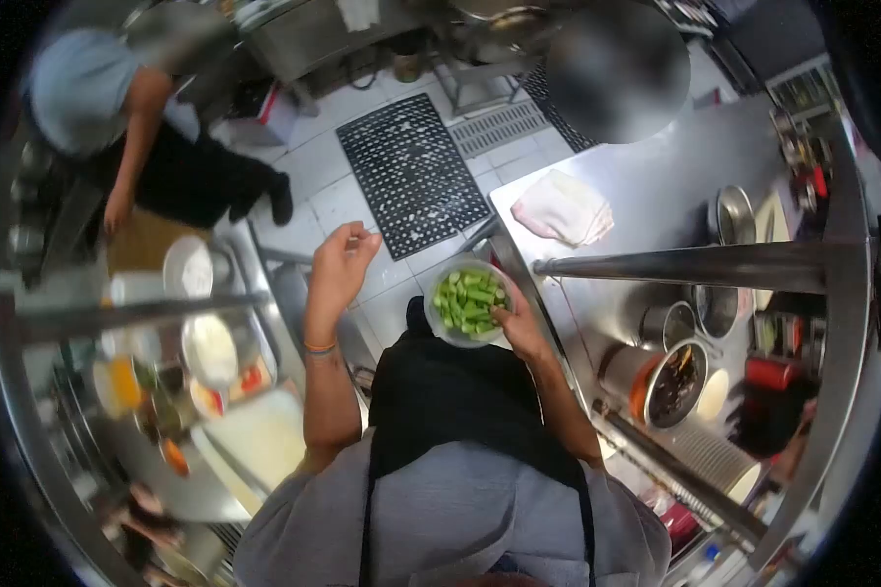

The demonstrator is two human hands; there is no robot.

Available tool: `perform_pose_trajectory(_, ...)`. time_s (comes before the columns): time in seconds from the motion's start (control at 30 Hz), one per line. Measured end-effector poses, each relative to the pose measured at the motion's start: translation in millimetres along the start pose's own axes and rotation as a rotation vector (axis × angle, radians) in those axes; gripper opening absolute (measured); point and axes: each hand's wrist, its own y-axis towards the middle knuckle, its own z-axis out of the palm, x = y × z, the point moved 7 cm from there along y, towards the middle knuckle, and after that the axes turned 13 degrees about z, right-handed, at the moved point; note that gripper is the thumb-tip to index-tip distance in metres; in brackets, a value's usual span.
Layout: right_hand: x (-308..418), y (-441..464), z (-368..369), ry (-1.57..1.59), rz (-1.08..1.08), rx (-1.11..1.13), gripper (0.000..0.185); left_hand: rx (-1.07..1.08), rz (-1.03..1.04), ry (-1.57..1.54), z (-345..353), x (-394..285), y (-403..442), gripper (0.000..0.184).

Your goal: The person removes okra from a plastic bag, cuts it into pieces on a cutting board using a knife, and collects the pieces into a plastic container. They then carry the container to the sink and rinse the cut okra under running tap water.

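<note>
- A round, see-through bowl (450,336), filled with cut green vegetable pieces (468,298), is held in front of the person's dark apron (450,386), above the floor and just beside the steel surface (656,186) on the right.
- The right hand (525,325) is closed on the bowl's right side, thumb over the rim; the fingers beneath are mostly hidden.
- The left hand (346,256) is raised, apart from the bowl, fingers loosely bent, holding nothing visible.
- The bowl looks like thin plastic: probably light, slightly flexible, and slippery if wet.
- The pieces seem firm but loose, apt to spill if tipped.
- The best hold is likely rim and outer wall, with a palm supporting underneath.
</note>
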Motion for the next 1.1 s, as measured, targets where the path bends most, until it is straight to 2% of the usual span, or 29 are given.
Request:
perform_pose_trajectory(0.1, -34.6, 5.5, -25.5, 0.235, 0.068, -0.106, 0.053, 0.109, 0.154, -0.120, 32.4, -10.6, 41.0, 0.028)
perform_pose_trajectory(0.13, -40.9, -3.4, -24.3, 0.279, 0.202, -0.193, 0.049, 0.224, 0.161, -0.089, 48.8, -2.7, 46.8, 0.027)
perform_pose_trajectory(0.17, -48.6, -9.0, -24.5, 0.304, 0.202, -0.231, 0.049, 0.333, 0.168, -0.053, 65.9, 6.1, 49.8, 0.027)
perform_pose_trajectory(0.23, -64.1, -19.7, -19.6, 0.124, 0.200, -0.283, 0.044, 0.457, 0.207, -0.007, 95.4, 14.4, 47.2, 0.027)
perform_pose_trajectory(0.27, -70.5, -25.1, -17.7, 0.237, 0.240, -0.207, 0.045, 0.564, 0.237, -0.001, 112.2, 9.3, 40.3, 0.027)
perform_pose_trajectory(0.3, -72.5, -31.0, -18.0, 0.245, 0.239, -0.221, 0.045, 0.661, 0.267, 0.004, 128.3, 4.0, 33.0, 0.028)
perform_pose_trajectory(0.37, -64.2, -51.1, -12.8, 0.404, 0.205, -0.233, 0.046, 0.731, 0.285, -0.014, 160.2, 8.6, 17.6, 0.030)
perform_pose_trajectory(0.43, -91.3, -53.0, -21.9, 0.338, 0.133, -0.129, 0.047, 1.030, 0.038, -0.248, 197.4, 20.1, -13.5, 0.044)
perform_pose_trajectory(0.47, -101.7, -55.4, -24.3, 0.307, 0.158, -0.112, 0.050, 1.012, 0.045, -0.239, 207.7, 28.3, -20.7, 0.044)
perform_pose_trajectory(0.53, -95.8, -65.6, -22.1, 0.250, 0.139, -0.050, 0.058, 1.175, 0.291, -0.212, 235.4, 22.0, -51.8, 0.049)
perform_pose_trajectory(0.6, -117.4, -65.7, -28.4, 0.191, 0.144, 0.002, 0.064, 1.317, -0.028, -0.317, 240.7, 13.1, -79.2, 0.052)
perform_pose_trajectory(0.63, -131.9, -63.8, -36.0, 0.140, 0.126, -0.016, 0.066, 1.332, -0.087, -0.432, 249.9, 30.2, -90.6, 0.051)
perform_pose_trajectory(0.67, -133.0, -69.0, -36.9, 0.153, 0.106, -0.019, 0.060, 1.359, -0.145, -0.542, 259.4, 50.9, -100.2, 0.051)
perform_pose_trajectory(0.7, -131.4, -72.7, -38.9, 0.167, 0.082, -0.025, 0.053, 1.407, -0.222, -0.617, 255.2, 38.9, -109.6, 0.056)
perform_pose_trajectory(0.73, -132.0, -79.5, -43.9, 0.113, 0.084, -0.048, 0.055, 1.455, -0.313, -0.684, 249.2, 27.6, -122.7, 0.062)
perform_pose_trajectory(0.8, -156.5, -76.5, -53.9, 0.128, 0.080, -0.082, 0.061, 1.449, -0.311, -0.520, 253.5, 43.8, -139.4, 0.074)
perform_pose_trajectory(0.87, -190.9, -90.8, -69.1, 0.218, 0.074, -0.078, 0.069, 1.384, -0.389, -0.463, 257.5, 18.3, -166.2, 0.071)
perform_pose_trajectory(0.9, -186.4, -112.5, -72.5, 0.247, 0.077, -0.063, 0.074, 1.354, -0.375, -0.428, 273.6, 34.8, -174.2, 0.072)
perform_pose_trajectory(0.93, -167.5, -157.0, -80.7, 0.088, 0.097, -0.161, 0.084, 1.306, -0.412, -0.466, 284.1, 30.2, -188.4, 0.073)
perform_pose_trajectory(0.97, -162.1, -200.7, -90.4, -0.053, 0.129, -0.263, 0.094, 1.345, -0.356, -0.360, 299.4, 22.3, -202.4, 0.072)
perform_pose_trajectory(1.0, -215.3, -184.3, -115.6, -0.062, 0.066, -0.302, 0.096, 1.316, -0.295, -0.289, 316.9, 16.3, -215.9, 0.073)
perform_pose_trajectory(1.03, -271.5, -163.7, -129.6, -0.077, 0.017, -0.327, 0.098, 1.424, -0.143, -0.318, 341.7, 29.9, -229.6, 0.073)
perform_pose_trajectory(1.07, -287.9, -193.6, -138.1, -0.067, 0.084, -0.396, 0.097, 1.516, 0.000, -0.358, 363.0, 36.6, -243.6, 0.072)
perform_pose_trajectory(1.1, -306.8, -227.1, -151.4, -0.070, 0.161, -0.464, 0.096, 1.551, -0.216, -0.387, 377.8, 22.8, -265.3, 0.071)
